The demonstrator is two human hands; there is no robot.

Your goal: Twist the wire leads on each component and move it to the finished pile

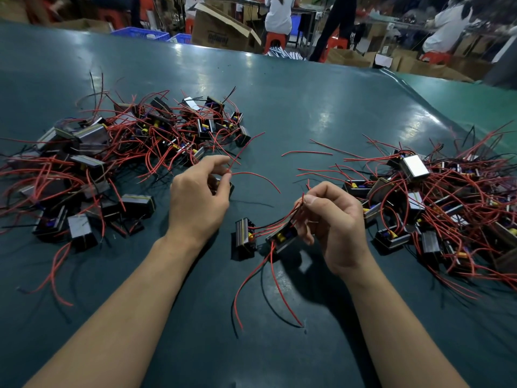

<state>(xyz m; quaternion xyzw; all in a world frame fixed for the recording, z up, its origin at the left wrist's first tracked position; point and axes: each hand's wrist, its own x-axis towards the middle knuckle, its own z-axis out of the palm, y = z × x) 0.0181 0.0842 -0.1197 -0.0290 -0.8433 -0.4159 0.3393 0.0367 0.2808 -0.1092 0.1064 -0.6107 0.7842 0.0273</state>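
Note:
My left hand [195,197] holds a small black component [230,186], mostly hidden by the fingers, and pinches its red lead [237,159] between thumb and forefinger. My right hand [333,222] pinches the red leads [282,219] of two black components: one [281,239] hangs tilted just under the fingers, the other [244,238] stands on the green table [307,107]. More red and black leads trail from them toward me.
A big pile of black components with red wires [112,152] lies at the left, another pile [436,205] at the right. Cardboard boxes [221,26], blue crates and seated people are beyond the table's far edge.

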